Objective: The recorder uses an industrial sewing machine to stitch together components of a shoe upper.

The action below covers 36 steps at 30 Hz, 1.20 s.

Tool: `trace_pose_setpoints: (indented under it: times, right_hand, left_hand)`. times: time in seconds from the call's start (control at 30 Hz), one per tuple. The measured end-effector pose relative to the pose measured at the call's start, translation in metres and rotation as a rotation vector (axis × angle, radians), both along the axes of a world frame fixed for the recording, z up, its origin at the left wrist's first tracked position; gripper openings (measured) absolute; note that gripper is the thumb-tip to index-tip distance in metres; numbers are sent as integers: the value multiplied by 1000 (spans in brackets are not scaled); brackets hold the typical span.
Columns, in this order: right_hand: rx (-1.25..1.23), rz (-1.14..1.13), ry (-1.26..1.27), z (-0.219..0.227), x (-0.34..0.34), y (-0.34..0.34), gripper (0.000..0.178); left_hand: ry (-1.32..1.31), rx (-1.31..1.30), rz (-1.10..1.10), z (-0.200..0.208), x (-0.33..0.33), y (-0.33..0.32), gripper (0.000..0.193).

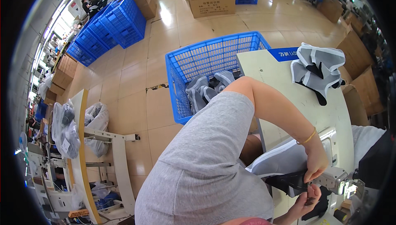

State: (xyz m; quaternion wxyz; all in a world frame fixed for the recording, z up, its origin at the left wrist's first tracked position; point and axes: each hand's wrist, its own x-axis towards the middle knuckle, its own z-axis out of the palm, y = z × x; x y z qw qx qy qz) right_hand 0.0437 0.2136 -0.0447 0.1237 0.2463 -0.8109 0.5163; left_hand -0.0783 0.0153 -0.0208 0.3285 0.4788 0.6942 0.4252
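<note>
Fabric piece [280,159], grey panel with a black section [286,181]: you're holding it low right, over the near edge of the pale worktop [280,73].

Your left hand [317,161] is pinching the black section at its right end, thumb and finger pressed together. Your right hand [303,206] is sitting just below, fingers curled by the same end; can't tell if they're gripping the cloth or only bracing it.

Key relation: the bulk of the piece is lying left of your fingertips, toward your body. The black section's long axis is running roughly left to right, dipping slightly toward the fingers; the grey panel is slanting up and right behind it, passing under your left wrist. Left hand is nearer the panel. The metal machine head [333,178] is standing just right of your fingers, so the held end is facing it.

Further out: similar grey-and-black pieces [330,60] are lying in a loose pile on the worktop's far end. A blue crate [177,101] is standing on the floor beyond your elbow, holding more grey pieces [199,88]. Clear plastic bags [68,132] are hanging by another table [82,142], well to the left. Stacked blue crates [123,20] and a cardboard box [212,4] are sitting across the floor.
</note>
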Motion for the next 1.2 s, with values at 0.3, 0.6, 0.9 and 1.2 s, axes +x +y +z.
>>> trace_pose_setpoints:
  times: [0.3, 0.6, 0.9, 1.2]
  right_hand:
    - [-64, -46, -469, -9, -14, 20, 20]
    - [230, -61, -261, 33, 9, -8, 10]
    - [177, 124, -327, 42, 4, -1, 13]
    - [205, 126, -167, 31, 7, 14, 10]
  left_hand:
    - [538, -149, 51, 9, 15, 16, 27]
    - [349, 126, -216, 12, 4, 2, 29]
    - [172, -124, -117, 50, 18, -3, 16]
    - [-6, -353, -249, 50, 3, 12, 18]
